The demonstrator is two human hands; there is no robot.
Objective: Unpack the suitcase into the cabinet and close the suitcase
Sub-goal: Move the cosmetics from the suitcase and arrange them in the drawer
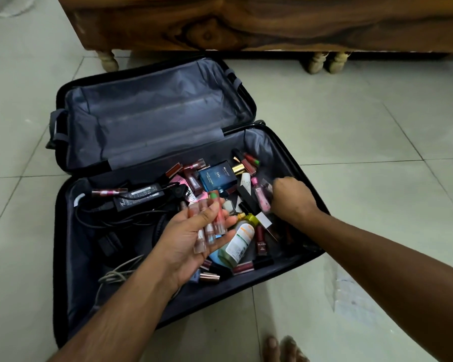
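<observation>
On the tiled floor point(351, 126), before a wooden cabinet point(246, 22) on turned legs, a black suitcase point(63, 257) lies wide open — its far half bare grey lining, its near half littered with cosmetics. At the left of that half sits a black power adapter point(139, 195) with tangled cables; further right a blue perfume box point(217, 176) and a white-and-green bottle point(239, 242). Over the pile the left hand point(191, 244) is palm up, fingers loosely curled round several clear lip-gloss tubes point(209, 226). To its right the right hand point(290, 199) reaches down, fingers pinching a pink tube point(260, 194) — the grip itself is blurred.
</observation>
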